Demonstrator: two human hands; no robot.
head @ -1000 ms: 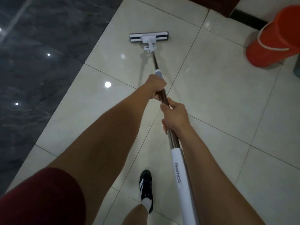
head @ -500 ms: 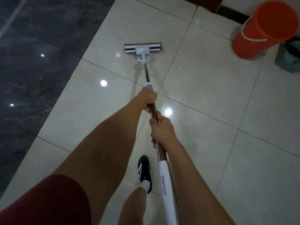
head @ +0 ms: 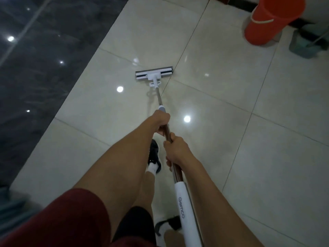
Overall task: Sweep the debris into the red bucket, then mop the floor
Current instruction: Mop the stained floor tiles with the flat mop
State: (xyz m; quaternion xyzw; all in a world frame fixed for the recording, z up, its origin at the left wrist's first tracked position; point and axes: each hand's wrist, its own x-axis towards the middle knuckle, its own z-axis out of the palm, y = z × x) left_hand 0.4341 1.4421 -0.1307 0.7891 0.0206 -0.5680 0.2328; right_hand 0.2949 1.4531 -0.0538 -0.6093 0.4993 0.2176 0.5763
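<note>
Mop (head: 175, 171): long pole w/ a flat white head. Runs from bottom middle up to the head.
Mop head (head: 154, 74): flat on the pale tile floor (head: 222, 68), sits right at a tile line.
Left hand (head: 161, 121): fingers curled round the mop pole, just under the grey collar, nearer the mop head.
Right hand (head: 176, 151): fingers wrapped tight round the brown part of the pole, just behind the left hand, above the white sleeve w/ writing on it.
Red bucket (head: 270, 20): stands on the floor, far from the mop head, up & to the right of it, by the wall.
Green thing (head: 306, 45): low tub-like item just right of the red bucket; blurry, can't tell what it is.
Dark floor (head: 44, 59): shiny black strip, left of the mop head.
Shoes: one black shoe (head: 154, 154) w/ white sock, left of the pole, below the mop head; 2nd shoe (head: 169, 224) by the pole's white part.
Red sleeve (head: 53, 220): bottom left, on the left arm.
</note>
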